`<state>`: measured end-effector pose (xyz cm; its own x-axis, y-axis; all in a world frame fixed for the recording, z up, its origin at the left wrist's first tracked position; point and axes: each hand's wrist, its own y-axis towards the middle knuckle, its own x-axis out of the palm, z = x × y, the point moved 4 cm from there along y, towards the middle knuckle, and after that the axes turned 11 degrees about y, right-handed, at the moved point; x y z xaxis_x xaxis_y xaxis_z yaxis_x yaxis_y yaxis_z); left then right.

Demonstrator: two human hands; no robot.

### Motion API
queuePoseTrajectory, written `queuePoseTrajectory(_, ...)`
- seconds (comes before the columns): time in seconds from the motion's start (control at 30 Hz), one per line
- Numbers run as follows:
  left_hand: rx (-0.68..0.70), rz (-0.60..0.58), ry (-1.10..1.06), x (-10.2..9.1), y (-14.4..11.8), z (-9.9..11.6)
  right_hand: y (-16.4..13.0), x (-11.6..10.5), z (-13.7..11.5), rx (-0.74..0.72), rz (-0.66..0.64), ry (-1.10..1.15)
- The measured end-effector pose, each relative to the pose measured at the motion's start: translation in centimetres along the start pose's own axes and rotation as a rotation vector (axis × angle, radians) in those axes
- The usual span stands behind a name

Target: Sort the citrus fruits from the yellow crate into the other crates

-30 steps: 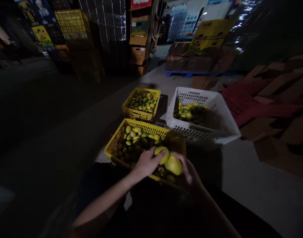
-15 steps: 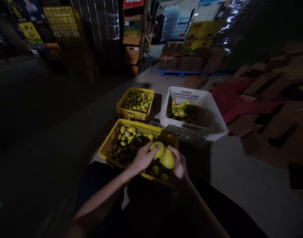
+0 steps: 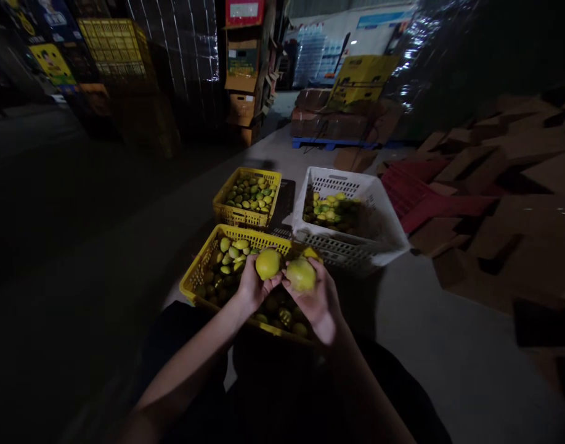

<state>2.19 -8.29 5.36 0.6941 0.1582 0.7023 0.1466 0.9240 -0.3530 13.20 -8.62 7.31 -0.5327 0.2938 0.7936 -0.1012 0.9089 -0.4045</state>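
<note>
Head view: lemons [image 3: 284, 269] above yellow crate [image 3: 194, 279] rim

Near crate [image 3: 203, 271] before far crate [image 3: 227, 214], white crate [image 3: 393, 237] right

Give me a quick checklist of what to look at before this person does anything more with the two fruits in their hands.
1. Left hand has a firm hold on its yellow fruit: ok.
2. Right hand has a firm hold on its yellow-green fruit: ok.
3. Both fruits held above the near yellow crate, so a slip would likely land inside: ok.
4. Room left in the white crate: ok, only partly filled.
5. Room left in the far yellow crate: cannot tell, it looks well filled.
6. Fruit skins free of blemishes: cannot tell, the light is too dim.
</note>
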Motion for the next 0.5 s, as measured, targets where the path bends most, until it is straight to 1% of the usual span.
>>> queuePoseTrajectory(0.1,-0.054,0.030,-0.039,-0.19,-0.04,0.17,-0.03,0.31,0.32,0.030,0.077,0.101)
queuePoseTrajectory(0.2,-0.141,0.041,-0.081,-0.33,-0.23,0.03,0.05,0.34,0.57,0.066,0.170,0.144)
queuePoseTrajectory(0.27,-0.175,0.068,-0.125,-0.53,-0.28,-0.06,0.17,0.35,0.74,0.084,0.193,0.154)
queuePoseTrajectory(0.4,-0.176,0.087,-0.154,-0.85,-0.24,-0.05,0.45,0.29,1.05,0.084,0.180,0.171)
queuePoseTrajectory(0.43,-0.168,0.072,-0.147,-0.84,-0.27,0.04,0.51,0.31,1.08,0.074,0.160,0.168)
queuePoseTrajectory(0.5,-0.145,0.001,-0.134,-0.62,-0.43,0.39,0.60,0.45,1.06,0.056,0.093,0.151)
